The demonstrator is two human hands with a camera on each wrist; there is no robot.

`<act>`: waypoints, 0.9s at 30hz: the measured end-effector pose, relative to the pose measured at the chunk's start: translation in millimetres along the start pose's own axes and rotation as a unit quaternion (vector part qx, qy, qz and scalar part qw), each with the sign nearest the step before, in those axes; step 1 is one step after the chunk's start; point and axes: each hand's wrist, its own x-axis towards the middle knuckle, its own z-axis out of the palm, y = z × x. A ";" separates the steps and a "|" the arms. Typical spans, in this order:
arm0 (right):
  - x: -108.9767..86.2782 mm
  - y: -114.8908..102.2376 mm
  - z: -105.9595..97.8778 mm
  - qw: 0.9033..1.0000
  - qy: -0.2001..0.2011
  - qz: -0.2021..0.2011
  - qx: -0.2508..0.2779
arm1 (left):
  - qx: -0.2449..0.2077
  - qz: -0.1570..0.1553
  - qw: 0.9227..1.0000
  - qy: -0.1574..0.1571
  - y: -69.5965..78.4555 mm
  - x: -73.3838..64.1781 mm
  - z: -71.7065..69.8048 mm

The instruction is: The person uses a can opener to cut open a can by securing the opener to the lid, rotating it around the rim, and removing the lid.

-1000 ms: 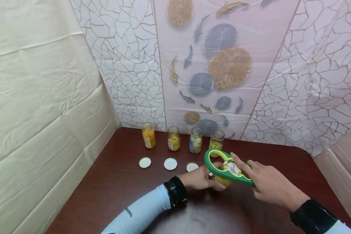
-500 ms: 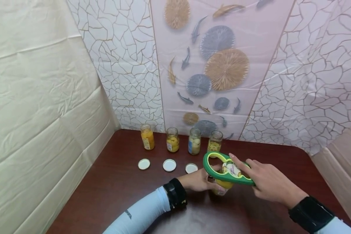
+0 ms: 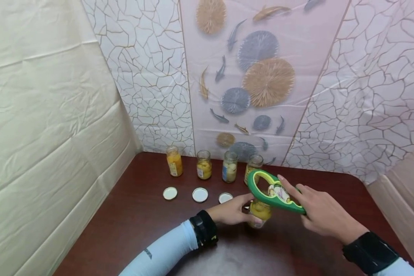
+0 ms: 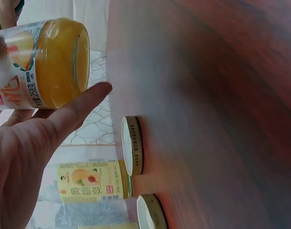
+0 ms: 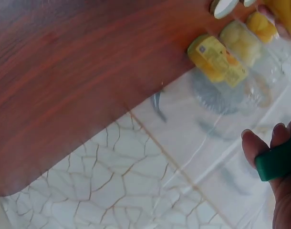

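My left hand (image 3: 232,210) grips a glass jar of yellow fruit (image 3: 263,211), peaches by the label's picture. In the left wrist view, the jar (image 4: 64,57) is held tilted, its base off the table. My right hand (image 3: 326,214) holds the end of a green jar opener (image 3: 289,207) with a lime-green inner edge, index finger stretched along it. The opener lies slantwise over the jar's top. A printed lid (image 3: 279,193) shows inside one of its rings; whether it still sits on the jar cannot be told. The right wrist view catches only the opener's green end (image 5: 276,164).
Several open fruit jars stand in a row at the table's back, from an orange-filled one (image 3: 174,164) to one partly behind the opener (image 3: 252,165). Before them lie a lid (image 3: 170,193), a second lid (image 3: 200,194) and a third lid (image 3: 225,197). A patterned cloth (image 3: 234,115) hangs behind.
The opener and right hand have shifted slightly up and right. More of the jar shows below the opener now. The left hand keeps its hold on the jar.
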 end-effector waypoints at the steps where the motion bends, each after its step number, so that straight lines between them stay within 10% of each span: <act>1: -1.5 2.8 -1.4 1.000 0.002 0.007 0.000 | 0.003 -0.005 1.000 0.008 -1.4 -2.4 -0.5; 16: -23.0 32.1 -2.5 0.998 0.016 0.064 0.008 | 0.060 -0.047 0.993 0.095 -6.1 -14.4 -1.7; 27: -25.4 12.1 -10.1 0.998 0.047 0.024 0.017 | 0.124 -0.026 0.980 0.153 1.7 49.4 13.5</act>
